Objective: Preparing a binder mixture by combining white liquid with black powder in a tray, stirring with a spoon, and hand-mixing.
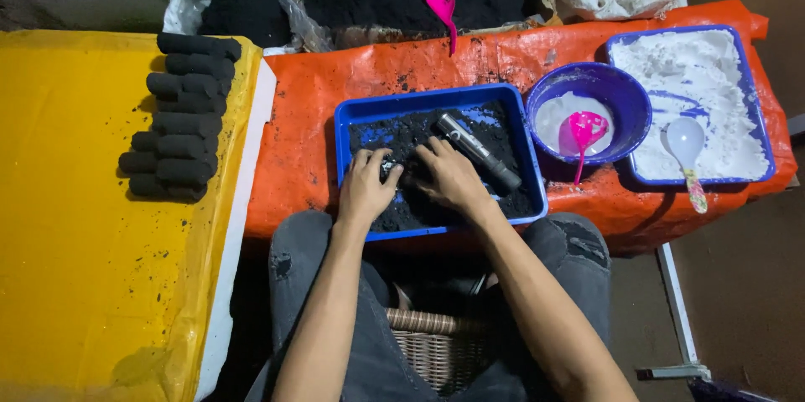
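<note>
I log: left hand (366,186) and right hand (453,176) spread flat, pressing black powder (419,201) in blue tray (352,113) at counter's front edge, possibly gripping nothing; metal tube (478,150) alongside. Knead evenly, keep powder inside rim.

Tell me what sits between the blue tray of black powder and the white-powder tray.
In the head view, a purple bowl sits between the blue tray and the white-powder tray, holding some white powder and a pink spoon.

Dim brown floor (738,285), orange tarp-covered bench (293,142), yellow sheet (75,201), woven stool (436,347)
</note>
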